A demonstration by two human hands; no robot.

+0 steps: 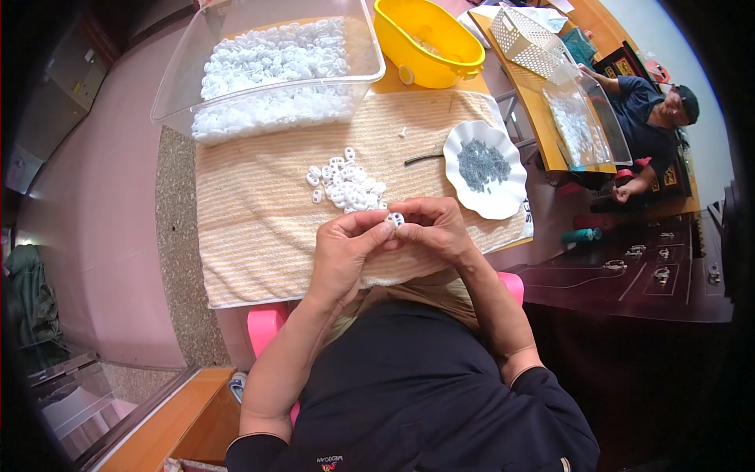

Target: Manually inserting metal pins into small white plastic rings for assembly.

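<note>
Between the fingertips of both my hands is a small white plastic piece with dark holes [395,219]. My left hand [351,242] pinches it from one side, thumb pressed to it. On the other side my right hand [438,226] grips it with thumb and forefinger. Just beyond my fingers lies a loose pile of similar white two-holed pieces [346,185]. To the right, a white scalloped plate [512,189] bears a heap of tiny grey pieces [482,164]. A thin dark stick [425,159] reaches left from the plate's edge. One small white bit [403,132] lies apart on the towel.
A striped towel [259,228] covers the table. At its far side stand a clear plastic bin [263,93] full of white pieces and a yellow tub [432,67]. On the right, another person [641,118] sits by a second table with a clear bin [617,130] and white basket [523,39].
</note>
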